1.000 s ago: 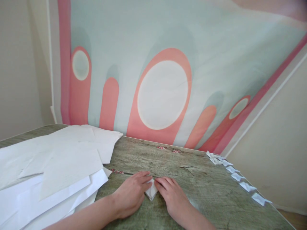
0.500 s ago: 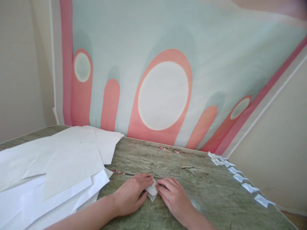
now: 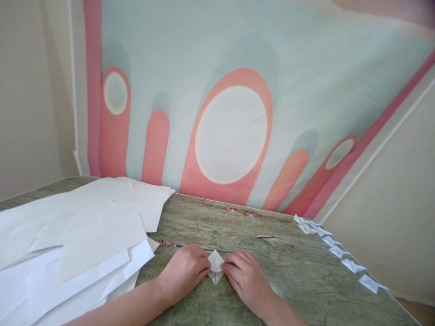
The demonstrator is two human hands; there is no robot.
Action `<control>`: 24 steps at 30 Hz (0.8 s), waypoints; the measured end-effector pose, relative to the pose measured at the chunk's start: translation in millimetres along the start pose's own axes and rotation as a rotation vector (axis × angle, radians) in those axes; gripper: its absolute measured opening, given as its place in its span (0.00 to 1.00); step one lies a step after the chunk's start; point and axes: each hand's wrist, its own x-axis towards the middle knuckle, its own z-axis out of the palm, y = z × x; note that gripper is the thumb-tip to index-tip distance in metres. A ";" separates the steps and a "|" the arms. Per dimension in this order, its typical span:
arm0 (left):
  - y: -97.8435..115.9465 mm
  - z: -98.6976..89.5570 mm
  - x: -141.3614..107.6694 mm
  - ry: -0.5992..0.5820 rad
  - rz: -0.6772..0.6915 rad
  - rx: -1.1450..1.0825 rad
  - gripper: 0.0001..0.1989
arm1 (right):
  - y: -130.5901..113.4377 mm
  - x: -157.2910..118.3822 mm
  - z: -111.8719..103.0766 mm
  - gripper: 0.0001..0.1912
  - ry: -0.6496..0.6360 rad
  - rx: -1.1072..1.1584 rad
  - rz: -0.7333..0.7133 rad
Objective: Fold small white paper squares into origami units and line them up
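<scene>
A small folded piece of white paper (image 3: 215,262), diamond-shaped with a crease across its middle, lies near the front of the table between my two hands. My left hand (image 3: 186,270) pinches its left corner between thumb and fingers. On the opposite side, my right hand (image 3: 245,277) grips the right corner with its fingertips. The paper's upper and lower points show uncovered; its side corners are hidden by my fingers.
Loose white sheets (image 3: 102,226) overlap in a wide pile on the left of the wood-grain table (image 3: 217,222). Several small folded paper pieces (image 3: 353,266) stand in a row along the right edge. A patterned backdrop (image 3: 190,81) rises behind the table.
My left hand has drawn back left from over the paper's top and now pinches its left corner, leaving the upper point uncovered. The right hand has hardly moved.
</scene>
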 end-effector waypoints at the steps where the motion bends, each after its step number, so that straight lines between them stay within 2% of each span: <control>1: 1.0 0.1 -0.8 -0.006 0.021 0.040 0.09 | 0.1 0.0 -0.3 0.06 0.002 0.007 0.000; 4: 4.5 1.1 -3.6 -0.018 0.063 0.107 0.09 | 0.5 -0.1 -0.8 0.06 0.004 0.028 0.003; 7: 6.3 0.5 -4.2 -0.016 0.026 0.095 0.09 | 0.7 -0.4 -0.1 0.07 0.007 0.061 0.033; 9: 5.6 -1.5 -2.6 -0.019 -0.054 0.021 0.09 | 0.3 -0.3 0.4 0.07 0.009 0.110 0.087; 16: -5.5 -1.1 4.1 -0.007 -0.372 -0.461 0.07 | -0.8 4.8 -1.4 0.07 0.010 0.418 0.328; 20: -8.0 1.7 5.7 0.002 -0.374 -0.487 0.08 | -0.3 8.1 -0.8 0.07 -0.004 0.510 0.416; 24: -6.5 0.2 7.0 0.020 -0.352 -0.492 0.09 | -0.4 11.3 1.5 0.08 -0.004 0.485 0.453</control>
